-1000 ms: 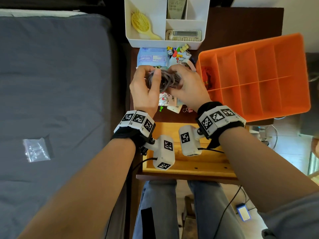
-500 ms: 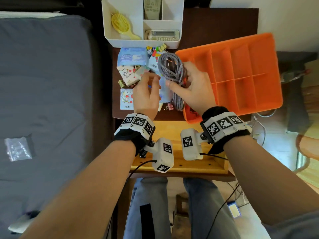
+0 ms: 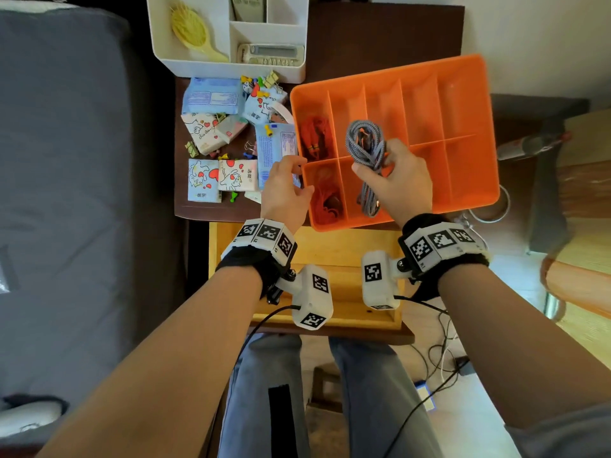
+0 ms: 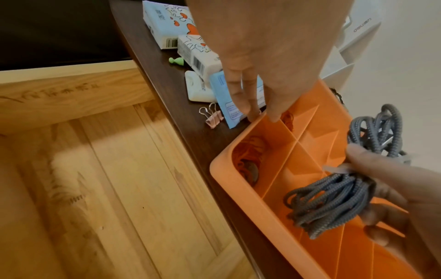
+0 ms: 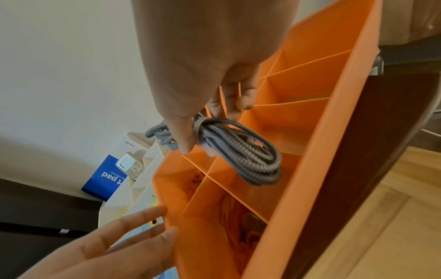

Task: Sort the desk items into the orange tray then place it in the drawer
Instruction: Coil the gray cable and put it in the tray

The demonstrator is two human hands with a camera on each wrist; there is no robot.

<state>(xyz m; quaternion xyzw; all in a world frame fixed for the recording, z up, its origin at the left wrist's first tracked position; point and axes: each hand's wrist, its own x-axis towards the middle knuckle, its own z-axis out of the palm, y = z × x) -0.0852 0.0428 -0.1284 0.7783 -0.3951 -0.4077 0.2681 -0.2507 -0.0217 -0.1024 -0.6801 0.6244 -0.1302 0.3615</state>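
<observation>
Here, grey cable bundle (image 3: 365, 150) pinched in right hand (image 3: 398, 183) fingers over orange tray (image 3: 463, 180); left hand (image 3: 286, 193) fingers loosely spread.

Your right hand (image 3: 395, 180) held the grey cable bundle (image 3: 365, 150) over the orange tray (image 3: 476, 196), above the second column of compartments. The leftmost column was already taken up by orange cords (image 3: 315, 137). The compartments to the right lay bare, with thin dividers between them. Your left hand (image 3: 286, 190) touched the tray's left wall with its fingers (image 4: 272, 105). Tissue packs (image 3: 236, 175), clips (image 4: 212, 117) and a white organizer (image 3: 228, 66) crowded the table (image 3: 380, 38) left of the tray. The wooden drawer (image 3: 344, 246) stood open below.
</observation>
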